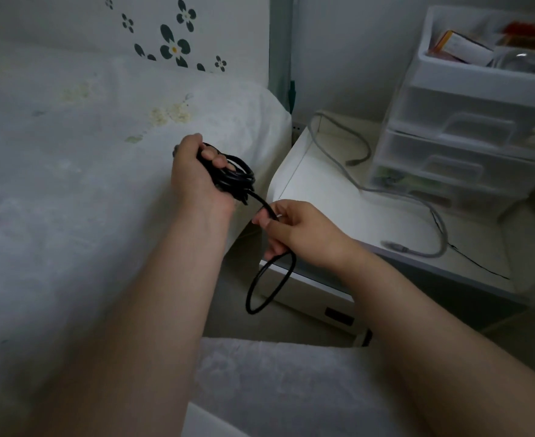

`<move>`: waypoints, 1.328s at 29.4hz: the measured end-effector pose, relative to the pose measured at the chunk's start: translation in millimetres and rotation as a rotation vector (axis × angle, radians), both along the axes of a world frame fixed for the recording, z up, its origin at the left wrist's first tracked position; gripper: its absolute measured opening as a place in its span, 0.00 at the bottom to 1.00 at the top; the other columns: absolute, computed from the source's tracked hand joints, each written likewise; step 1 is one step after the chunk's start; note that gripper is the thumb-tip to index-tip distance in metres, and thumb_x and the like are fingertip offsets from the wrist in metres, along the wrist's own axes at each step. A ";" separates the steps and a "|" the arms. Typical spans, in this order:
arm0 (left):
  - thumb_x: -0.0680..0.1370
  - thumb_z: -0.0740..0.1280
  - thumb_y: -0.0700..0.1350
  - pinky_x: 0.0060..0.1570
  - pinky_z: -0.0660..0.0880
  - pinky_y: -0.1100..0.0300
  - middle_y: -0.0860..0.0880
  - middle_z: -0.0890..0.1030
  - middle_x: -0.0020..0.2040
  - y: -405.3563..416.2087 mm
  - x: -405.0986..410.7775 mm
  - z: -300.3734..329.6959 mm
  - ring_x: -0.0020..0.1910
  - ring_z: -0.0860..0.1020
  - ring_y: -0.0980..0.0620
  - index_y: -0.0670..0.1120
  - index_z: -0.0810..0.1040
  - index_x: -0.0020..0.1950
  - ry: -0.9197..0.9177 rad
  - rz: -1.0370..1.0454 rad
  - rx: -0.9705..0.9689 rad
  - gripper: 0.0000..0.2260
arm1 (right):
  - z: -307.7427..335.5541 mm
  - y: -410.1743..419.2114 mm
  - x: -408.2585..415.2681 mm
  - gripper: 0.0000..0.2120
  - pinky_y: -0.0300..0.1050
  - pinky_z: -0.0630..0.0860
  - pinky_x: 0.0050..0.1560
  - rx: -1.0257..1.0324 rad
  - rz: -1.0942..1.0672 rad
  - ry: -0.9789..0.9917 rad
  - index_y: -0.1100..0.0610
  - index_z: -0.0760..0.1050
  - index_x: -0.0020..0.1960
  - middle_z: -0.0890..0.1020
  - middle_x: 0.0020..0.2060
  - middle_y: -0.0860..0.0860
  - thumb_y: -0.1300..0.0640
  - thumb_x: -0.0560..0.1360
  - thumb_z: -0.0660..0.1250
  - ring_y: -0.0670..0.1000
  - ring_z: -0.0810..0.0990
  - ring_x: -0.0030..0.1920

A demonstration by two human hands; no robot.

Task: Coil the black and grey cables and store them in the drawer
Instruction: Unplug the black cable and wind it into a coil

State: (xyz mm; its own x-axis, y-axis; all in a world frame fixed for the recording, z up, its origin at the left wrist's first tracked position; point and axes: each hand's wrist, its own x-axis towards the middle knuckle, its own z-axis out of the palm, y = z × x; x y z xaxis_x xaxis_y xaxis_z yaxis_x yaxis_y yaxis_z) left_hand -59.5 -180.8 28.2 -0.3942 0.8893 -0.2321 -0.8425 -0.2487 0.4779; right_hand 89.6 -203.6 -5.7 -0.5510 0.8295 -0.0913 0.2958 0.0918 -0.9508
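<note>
My left hand (197, 171) grips a bundle of coiled black cable (239, 178) above the edge of the bed. A free length of the same cable runs down to my right hand (294, 230), which pinches it between thumb and fingers. Below that hand the cable hangs in a loose loop (269, 285). The grey cable (395, 193) lies uncoiled across the white bedside table (338, 212), one plug near the table's front edge and the other near the back. A drawer front (310, 294) with a dark handle slot shows under the tabletop.
A clear plastic drawer unit (468, 146) stands at the back right of the table, its top tray holding boxes. The bed with a white floral sheet (86, 168) fills the left. A thin black line (480, 266) runs over the table's right front edge.
</note>
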 end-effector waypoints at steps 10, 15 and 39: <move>0.77 0.67 0.50 0.26 0.72 0.58 0.49 0.74 0.27 5.7 22.5 -7.5 0.24 0.72 0.52 0.43 0.71 0.39 0.871 0.290 -0.153 0.13 | 13.0 -4.9 8.3 0.17 0.40 0.79 0.33 -0.117 0.134 -0.100 0.54 0.65 0.69 0.79 0.34 0.54 0.59 0.81 0.59 0.48 0.79 0.26; 0.74 0.68 0.59 0.45 0.71 0.61 0.51 0.75 0.47 11.6 32.7 -19.2 0.48 0.75 0.52 0.38 0.73 0.58 1.523 0.181 -0.211 0.26 | 22.1 -3.9 20.7 0.17 0.37 0.74 0.29 -0.060 0.090 -0.078 0.55 0.67 0.64 0.74 0.34 0.53 0.64 0.78 0.62 0.45 0.75 0.23; 0.70 0.73 0.57 0.34 0.73 0.57 0.54 0.74 0.22 -9.2 38.1 -12.0 0.24 0.73 0.53 0.49 0.72 0.36 1.861 -0.999 0.049 0.15 | 20.6 41.8 63.1 0.26 0.46 0.64 0.33 0.402 -0.269 -0.407 0.55 0.70 0.30 0.69 0.24 0.46 0.31 0.59 0.70 0.48 0.67 0.28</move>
State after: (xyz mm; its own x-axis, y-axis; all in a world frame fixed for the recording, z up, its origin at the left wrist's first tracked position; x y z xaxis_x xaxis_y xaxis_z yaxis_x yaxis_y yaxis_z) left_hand -21.4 -190.1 16.3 0.4196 0.8858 -0.1984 0.6780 -0.1605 0.7173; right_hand 152.7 -161.8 14.8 -0.3048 0.9473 0.0984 0.6888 0.2906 -0.6642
